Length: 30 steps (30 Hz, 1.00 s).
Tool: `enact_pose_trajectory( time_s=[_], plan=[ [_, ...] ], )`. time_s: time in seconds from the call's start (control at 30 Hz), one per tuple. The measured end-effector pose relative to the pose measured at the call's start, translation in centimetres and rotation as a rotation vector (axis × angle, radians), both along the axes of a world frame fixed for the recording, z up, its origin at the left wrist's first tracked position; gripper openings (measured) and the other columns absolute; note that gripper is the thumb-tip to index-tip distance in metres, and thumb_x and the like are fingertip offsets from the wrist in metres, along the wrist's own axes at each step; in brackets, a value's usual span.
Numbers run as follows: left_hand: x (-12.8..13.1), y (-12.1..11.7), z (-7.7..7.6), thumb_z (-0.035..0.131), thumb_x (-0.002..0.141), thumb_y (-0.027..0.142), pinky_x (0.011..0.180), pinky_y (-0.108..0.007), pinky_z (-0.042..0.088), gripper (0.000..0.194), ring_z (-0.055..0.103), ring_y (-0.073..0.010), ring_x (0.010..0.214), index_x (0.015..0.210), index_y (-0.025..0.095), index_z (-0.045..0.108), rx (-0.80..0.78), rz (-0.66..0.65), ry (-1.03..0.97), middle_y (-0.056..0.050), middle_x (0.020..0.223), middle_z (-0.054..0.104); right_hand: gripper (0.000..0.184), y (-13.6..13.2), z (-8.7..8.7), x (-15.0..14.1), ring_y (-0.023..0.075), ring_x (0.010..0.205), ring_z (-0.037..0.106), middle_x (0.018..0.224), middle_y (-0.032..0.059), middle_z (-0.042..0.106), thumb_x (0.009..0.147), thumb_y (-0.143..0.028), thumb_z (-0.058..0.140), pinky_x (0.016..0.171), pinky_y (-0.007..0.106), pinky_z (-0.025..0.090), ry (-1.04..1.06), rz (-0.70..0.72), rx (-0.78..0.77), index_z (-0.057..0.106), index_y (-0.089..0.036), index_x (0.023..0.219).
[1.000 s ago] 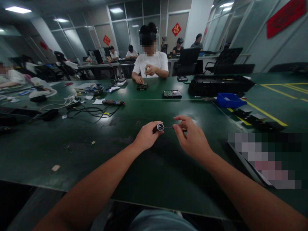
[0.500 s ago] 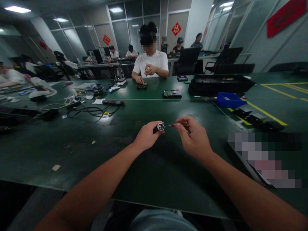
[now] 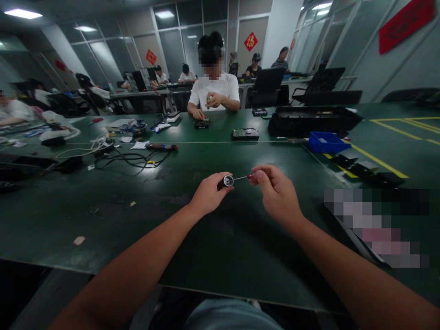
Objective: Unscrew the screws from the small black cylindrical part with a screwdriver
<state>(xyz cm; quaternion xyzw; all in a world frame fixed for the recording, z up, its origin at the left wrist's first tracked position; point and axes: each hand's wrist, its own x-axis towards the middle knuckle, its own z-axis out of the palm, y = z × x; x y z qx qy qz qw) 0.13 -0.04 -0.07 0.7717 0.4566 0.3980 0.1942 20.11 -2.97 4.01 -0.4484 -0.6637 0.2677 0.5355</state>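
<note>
My left hand (image 3: 209,192) is closed around a small dark cylinder (image 3: 228,181) with a pale metal ring at its open end, which faces me. My right hand (image 3: 277,190) pinches a screwdriver (image 3: 250,176) with a red collar, most of its handle hidden by the fingers. The thin shaft points left and its tip meets the rim of the cylinder; whether it goes inside I cannot tell. Both hands are held above the green table (image 3: 192,243).
Cables (image 3: 134,158) and a dark tool (image 3: 161,146) lie to the left. A circuit-board device (image 3: 244,134), a blue bin (image 3: 328,143) and a long black case (image 3: 314,121) are farther back. Across the table a person (image 3: 215,89) in white works on a small device.
My right hand has shifted its grip slightly on the screwdriver, whose shaft now slants a little more upward to the right. My left hand still holds the cylinder.
</note>
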Motion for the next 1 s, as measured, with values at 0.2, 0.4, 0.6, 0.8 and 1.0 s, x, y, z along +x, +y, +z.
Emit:
enact_pose_trajectory(
  time_s=[0.2, 0.4, 0.6, 0.8, 1.0],
  plan=[
    [-0.2, -0.2, 0.5, 0.070, 0.086, 0.022, 0.094, -0.036, 0.050, 0.035, 0.064, -0.0204, 0.105, 0.121, 0.022, 0.066, 0.047, -0.076, 0.086, -0.005, 0.115, 0.070, 0.029, 2.4, -1.4, 0.6, 0.0171, 0.067, 0.064, 0.077, 0.0036, 0.066, 0.091, -0.049, 0.059, 0.063, 0.034, 0.056, 0.407, -0.004, -0.279, 0.062, -0.020, 0.089],
    [-0.1, -0.3, 0.6, 0.069, 0.088, 0.025, 0.094, -0.037, 0.051, 0.035, 0.065, -0.0217, 0.105, 0.122, 0.023, 0.065, 0.014, -0.057, 0.095, -0.005, 0.115, 0.070, 0.029, 3.2, -2.2, 1.1, 0.0162, 0.066, 0.062, 0.076, 0.0028, 0.064, 0.093, -0.049, 0.056, 0.060, 0.032, 0.055, 0.418, -0.058, -0.224, 0.061, -0.021, 0.089],
    [0.0, -0.3, 0.5, 0.070, 0.087, 0.024, 0.093, -0.037, 0.051, 0.037, 0.065, -0.0213, 0.102, 0.123, 0.022, 0.065, -0.007, -0.034, 0.065, -0.005, 0.116, 0.070, 0.027, 1.6, -1.2, 0.3, 0.0175, 0.072, 0.065, 0.083, 0.0042, 0.067, 0.098, -0.046, 0.051, 0.071, 0.036, 0.054, 0.154, -0.084, -0.068, 0.060, -0.020, 0.096],
    [0.0, -0.3, 0.5, 0.071, 0.087, 0.025, 0.093, -0.037, 0.051, 0.037, 0.065, -0.0214, 0.103, 0.123, 0.023, 0.065, -0.009, -0.033, 0.061, -0.005, 0.117, 0.070, 0.026, 1.0, -0.8, 0.2, 0.0184, 0.076, 0.066, 0.085, 0.0049, 0.068, 0.100, -0.043, 0.047, 0.074, 0.037, 0.053, 0.059, -0.134, -0.037, 0.059, -0.020, 0.101],
    [-0.1, -0.2, 0.3, 0.071, 0.087, 0.025, 0.092, -0.037, 0.052, 0.036, 0.065, -0.0211, 0.103, 0.122, 0.022, 0.066, -0.012, -0.028, 0.059, -0.005, 0.116, 0.070, 0.025, 1.3, -1.3, 0.4, 0.0187, 0.076, 0.066, 0.086, 0.0053, 0.068, 0.100, -0.042, 0.047, 0.074, 0.036, 0.053, 0.072, -0.085, -0.031, 0.058, -0.020, 0.101]
  ],
)
